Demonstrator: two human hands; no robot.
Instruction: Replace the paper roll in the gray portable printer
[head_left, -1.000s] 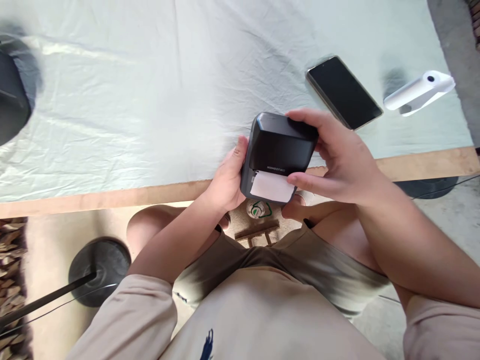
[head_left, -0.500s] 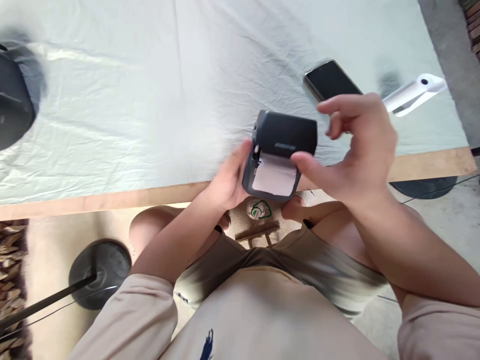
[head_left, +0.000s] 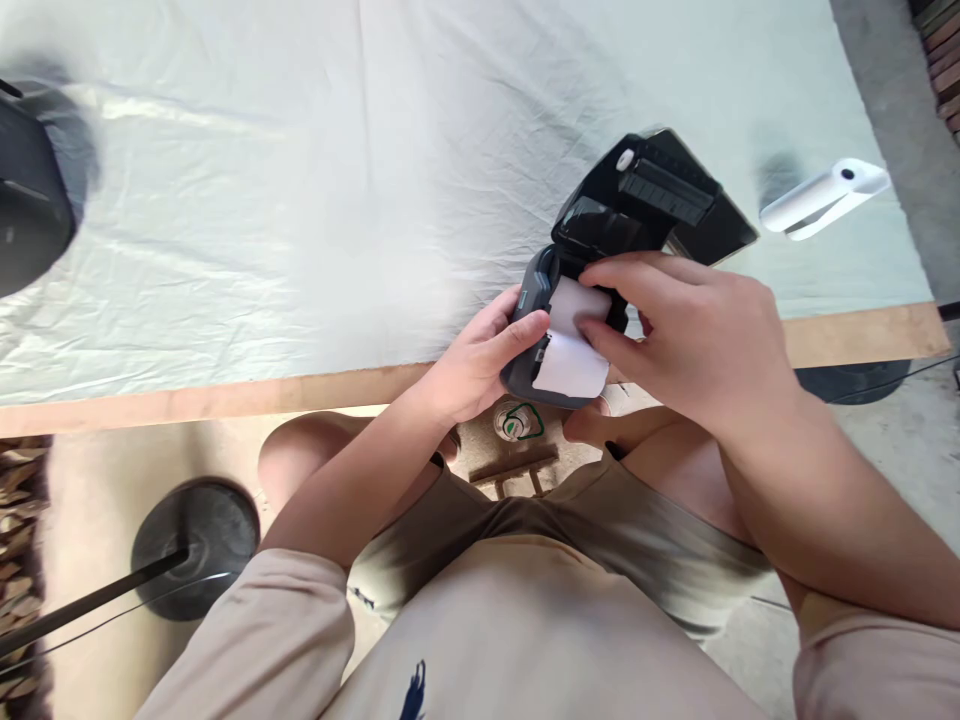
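A small dark grey label printer (head_left: 525, 375) is held over the table's near edge, its lid (head_left: 637, 200) swung up and open. My left hand (head_left: 472, 365) grips the printer's left side, thumb on its top edge. My right hand (head_left: 690, 335) reaches into the open compartment, fingers closed on the white paper roll (head_left: 574, 335), whose loose end hangs over the front.
The table is covered with a pale cloth (head_left: 300, 180), with a wooden edge (head_left: 187, 405) showing. A phone (head_left: 720, 235) lies partly behind the lid. A white roll-shaped device (head_left: 821, 195) lies at the right. A black object (head_left: 26, 220) sits at the far left. A round stand base (head_left: 195, 545) is on the floor.
The printer's lid has swung open. My right hand has moved from the lid down onto the paper roll inside. My left hand's thumb has shifted onto the printer's top.
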